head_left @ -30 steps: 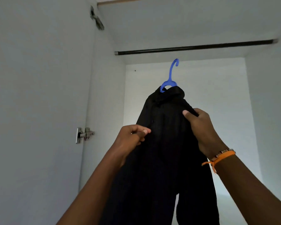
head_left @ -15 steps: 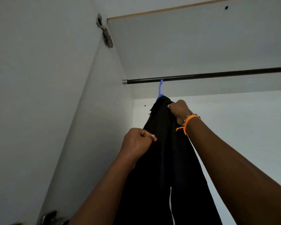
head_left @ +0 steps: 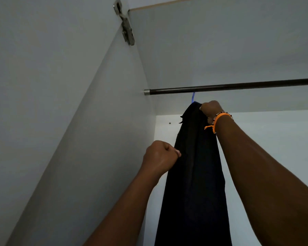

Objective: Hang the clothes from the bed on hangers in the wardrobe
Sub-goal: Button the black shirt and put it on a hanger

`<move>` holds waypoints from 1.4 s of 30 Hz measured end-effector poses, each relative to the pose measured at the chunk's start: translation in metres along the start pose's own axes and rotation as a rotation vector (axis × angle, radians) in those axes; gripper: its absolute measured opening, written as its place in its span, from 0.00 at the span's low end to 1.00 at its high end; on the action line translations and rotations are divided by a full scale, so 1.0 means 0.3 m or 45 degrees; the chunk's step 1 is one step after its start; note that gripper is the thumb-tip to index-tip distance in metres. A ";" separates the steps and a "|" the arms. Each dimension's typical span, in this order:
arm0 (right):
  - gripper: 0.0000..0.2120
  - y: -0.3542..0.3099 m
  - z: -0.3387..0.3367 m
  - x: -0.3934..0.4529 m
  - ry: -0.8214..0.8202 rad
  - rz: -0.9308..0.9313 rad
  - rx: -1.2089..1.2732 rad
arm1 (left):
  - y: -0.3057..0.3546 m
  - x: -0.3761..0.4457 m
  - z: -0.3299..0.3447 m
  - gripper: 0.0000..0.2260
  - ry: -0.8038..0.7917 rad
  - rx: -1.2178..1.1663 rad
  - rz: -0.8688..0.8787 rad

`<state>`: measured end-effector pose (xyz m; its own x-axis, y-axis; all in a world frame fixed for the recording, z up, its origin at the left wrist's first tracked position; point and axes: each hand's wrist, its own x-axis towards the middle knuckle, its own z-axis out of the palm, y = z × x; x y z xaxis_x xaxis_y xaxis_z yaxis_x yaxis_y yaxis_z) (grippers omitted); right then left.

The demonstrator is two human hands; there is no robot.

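A black shirt hangs long and narrow on a blue hanger, whose hook reaches up to the dark wardrobe rail; only a short blue strip shows. My right hand, with an orange wristband, grips the top of the shirt just under the rail. My left hand is curled and pinches the shirt's left edge lower down.
The white wardrobe side wall rises at the left with a metal hinge near the top. The rail runs right from a silver end cap. The wardrobe ceiling and white back wall close the space.
The shirt and hanger rose from below the rail up to it. My right hand moved from the shirt's shoulder to its top. The shirt turned edge-on.
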<state>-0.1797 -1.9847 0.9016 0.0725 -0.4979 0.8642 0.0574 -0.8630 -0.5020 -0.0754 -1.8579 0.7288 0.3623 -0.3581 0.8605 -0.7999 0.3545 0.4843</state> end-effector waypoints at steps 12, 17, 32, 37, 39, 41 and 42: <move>0.14 -0.077 0.102 -0.121 -0.135 -0.118 0.191 | -0.065 0.007 -0.008 0.29 -0.230 -0.041 0.036; 0.03 -0.134 0.235 -0.186 -0.168 -0.140 0.312 | -0.159 0.025 0.035 0.59 -0.259 -0.056 0.073; 0.29 0.208 0.186 -0.823 -0.565 -0.217 0.147 | -0.223 -0.352 -0.019 0.27 -0.075 -0.066 -0.031; 0.29 0.290 0.045 -1.103 -0.824 -0.194 0.135 | -0.142 -0.627 -0.040 0.18 -0.021 -0.028 -0.330; 0.26 0.311 -0.014 -1.224 -0.879 -0.170 0.113 | -0.081 -0.750 -0.042 0.13 -0.019 -0.009 -0.419; 0.24 0.306 -0.088 -1.346 -0.897 -0.115 0.170 | -0.014 -0.873 -0.047 0.11 -0.005 -0.066 -0.510; 0.22 0.295 -0.128 -1.402 -0.893 -0.080 0.206 | 0.023 -0.933 -0.052 0.11 0.012 -0.099 -0.552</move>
<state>-0.2432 -1.8551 0.4950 0.6831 -0.2287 0.6936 0.2251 -0.8375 -0.4979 -0.1748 -1.7418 0.4937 0.6613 -0.4802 0.5763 -0.5346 0.2371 0.8111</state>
